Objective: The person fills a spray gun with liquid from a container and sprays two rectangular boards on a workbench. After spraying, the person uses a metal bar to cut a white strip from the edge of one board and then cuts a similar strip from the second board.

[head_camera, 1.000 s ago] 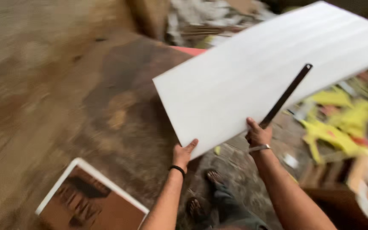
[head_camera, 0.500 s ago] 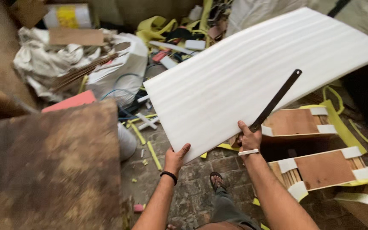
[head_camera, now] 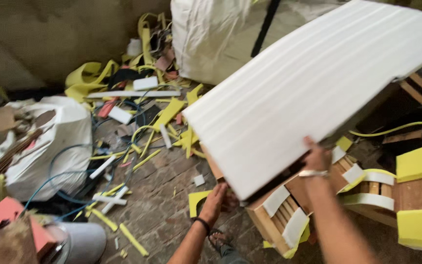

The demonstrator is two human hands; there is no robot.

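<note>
Foam sheet (head_camera: pixel 308 102), white and ribbed, ran tilted across the right half of the view, its far end high at the upper right and its near corner low over the floor (head_camera: pixel 167 195). Both hands held it at that near end. The right hand (head_camera: pixel 316 156) gripped the lower edge, fingers curled up onto the white face, a pale band on the wrist. The left hand (head_camera: pixel 216 200) sat under the near corner, palm up against the underside, a dark band on its wrist; how its fingers closed I could not tell, since the sheet hid their tips.

Under the sheet stood wooden frames (head_camera: pixel 279 215) wrapped at the corners with white and yellow padding, some touching one another. More padded wood (head_camera: pixel 416 195) lay to the right, with a yellow foam block on it. A large white bag (head_camera: pixel 211 34) stood behind the sheet's upper edge. The brick floor was littered with yellow foam strips (head_camera: pixel 167 117) and white offcuts. A smaller white sack (head_camera: pixel 50 142) sat at the left, a blue cable (head_camera: pixel 69 176) looping over and beside it. A red block (head_camera: pixel 1 215) and a grey drum (head_camera: pixel 81 242) showed at the lower left. A sandalled foot (head_camera: pixel 218 239) was just below the left wrist.
</note>
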